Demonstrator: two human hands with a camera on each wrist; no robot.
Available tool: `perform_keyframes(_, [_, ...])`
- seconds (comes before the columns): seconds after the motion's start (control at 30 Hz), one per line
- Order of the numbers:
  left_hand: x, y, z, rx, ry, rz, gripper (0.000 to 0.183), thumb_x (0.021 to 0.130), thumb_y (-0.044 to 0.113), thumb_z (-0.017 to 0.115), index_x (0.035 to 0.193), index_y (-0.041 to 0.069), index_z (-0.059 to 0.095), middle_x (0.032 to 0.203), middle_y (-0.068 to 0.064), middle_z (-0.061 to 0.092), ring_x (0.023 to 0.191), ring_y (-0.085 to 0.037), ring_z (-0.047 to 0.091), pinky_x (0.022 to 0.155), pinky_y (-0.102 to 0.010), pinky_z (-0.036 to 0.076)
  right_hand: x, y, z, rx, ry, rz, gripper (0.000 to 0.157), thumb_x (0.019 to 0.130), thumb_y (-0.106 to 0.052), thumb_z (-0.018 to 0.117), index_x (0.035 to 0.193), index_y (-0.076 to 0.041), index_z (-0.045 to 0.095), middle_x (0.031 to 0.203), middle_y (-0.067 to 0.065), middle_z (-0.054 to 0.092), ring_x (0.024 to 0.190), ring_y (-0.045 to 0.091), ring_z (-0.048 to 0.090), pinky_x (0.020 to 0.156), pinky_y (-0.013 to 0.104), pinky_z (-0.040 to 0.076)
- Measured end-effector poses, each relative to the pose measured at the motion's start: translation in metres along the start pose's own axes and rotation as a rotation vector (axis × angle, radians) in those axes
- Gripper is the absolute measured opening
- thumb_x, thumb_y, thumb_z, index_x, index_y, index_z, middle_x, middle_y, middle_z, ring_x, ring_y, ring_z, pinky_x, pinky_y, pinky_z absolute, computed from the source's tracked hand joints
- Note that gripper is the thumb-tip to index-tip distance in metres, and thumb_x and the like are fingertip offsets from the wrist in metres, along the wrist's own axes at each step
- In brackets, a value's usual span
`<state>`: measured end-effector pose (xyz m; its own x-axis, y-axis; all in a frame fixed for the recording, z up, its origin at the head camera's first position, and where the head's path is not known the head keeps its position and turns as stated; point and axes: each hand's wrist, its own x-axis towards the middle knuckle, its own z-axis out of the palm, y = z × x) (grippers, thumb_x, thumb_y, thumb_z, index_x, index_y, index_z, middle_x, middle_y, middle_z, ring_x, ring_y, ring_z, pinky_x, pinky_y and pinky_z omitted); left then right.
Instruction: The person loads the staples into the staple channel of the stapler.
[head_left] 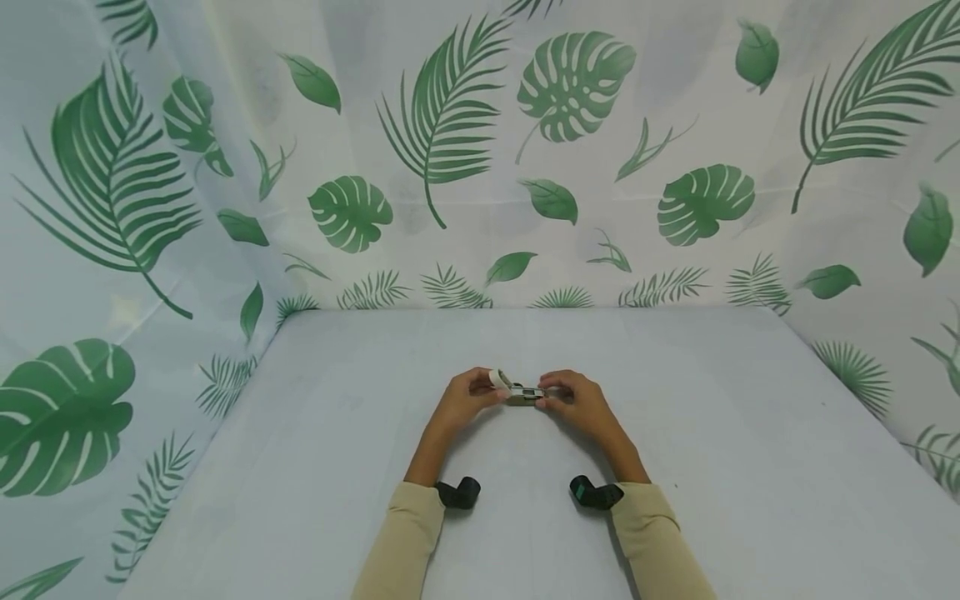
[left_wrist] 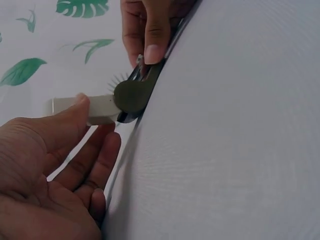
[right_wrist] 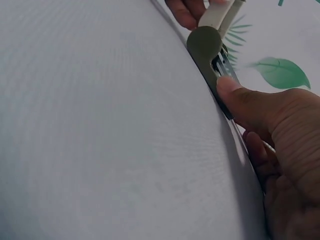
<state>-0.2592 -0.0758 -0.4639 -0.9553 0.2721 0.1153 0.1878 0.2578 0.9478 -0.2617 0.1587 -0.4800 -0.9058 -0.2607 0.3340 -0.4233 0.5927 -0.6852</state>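
Note:
A small stapler (head_left: 522, 400) is between the two hands above the middle of the table. It has an olive-green base with a rounded hinge end (left_wrist: 131, 96), a metal magazine, and a cream top cover (left_wrist: 102, 107) swung up away from the base. My left hand (head_left: 460, 403) pinches the cream cover with thumb and fingers. At the other end, my right hand (head_left: 581, 404) grips the base and metal magazine, its thumb pressed on the side in the right wrist view. Whether staples lie inside cannot be made out.
A white cloth covers the table (head_left: 540, 517). Leaf-printed white curtains (head_left: 480, 225) hang behind it and along both sides. Each wrist wears a black camera mount (head_left: 459, 492), below beige sleeves (head_left: 401, 542).

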Motion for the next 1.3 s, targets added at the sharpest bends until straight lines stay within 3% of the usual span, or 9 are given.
perform_keyframes(0.37, [0.005,0.009,0.012,0.258,0.071,0.01,0.025,0.09,0.021,0.071,0.108,0.005,0.068,0.107,-0.013,0.073,0.102,-0.028,0.069,0.092,-0.044,0.052,-0.001,-0.001,0.002,-0.038,0.018,0.052,0.029,0.079,-0.017,0.081,0.105,-0.006,0.074,0.119,0.011,0.069,0.109,0.031,0.063,0.09,0.048,0.051])
perform_keyframes(0.57, [0.01,0.014,0.019,0.397,0.108,0.039,0.017,0.09,0.018,0.07,0.101,0.005,0.068,0.099,-0.009,0.074,0.094,-0.022,0.068,0.084,-0.039,0.053,-0.001,-0.005,0.001,-0.042,0.023,0.081,0.031,0.08,-0.019,0.081,0.107,-0.006,0.073,0.12,0.011,0.069,0.109,0.032,0.062,0.092,0.05,0.049])
perform_keyframes(0.93, [0.015,0.033,0.03,0.683,0.068,0.016,0.018,0.091,0.017,0.07,0.103,0.004,0.067,0.092,-0.005,0.07,0.079,-0.013,0.059,0.071,-0.029,0.051,-0.004,-0.006,0.003,-0.025,0.038,0.088,0.029,0.079,-0.017,0.081,0.105,-0.006,0.074,0.119,0.011,0.07,0.107,0.032,0.063,0.091,0.051,0.049])
perform_keyframes(1.17, [0.014,0.04,0.035,0.835,0.093,0.088,0.014,0.088,0.018,0.072,0.087,0.007,0.064,0.083,-0.003,0.064,0.074,-0.014,0.056,0.066,-0.028,0.048,-0.003,-0.005,0.003,-0.013,0.043,0.086,0.03,0.079,-0.017,0.082,0.105,-0.006,0.074,0.118,0.011,0.07,0.107,0.032,0.064,0.091,0.05,0.05])
perform_keyframes(1.3, [0.014,0.041,0.038,0.898,0.099,0.106,0.012,0.088,0.018,0.072,0.089,0.008,0.065,0.087,-0.002,0.065,0.079,-0.015,0.061,0.069,-0.03,0.05,-0.003,-0.004,0.003,-0.013,0.045,0.083,0.03,0.078,-0.017,0.082,0.105,-0.005,0.074,0.117,0.011,0.07,0.105,0.031,0.064,0.09,0.05,0.05])
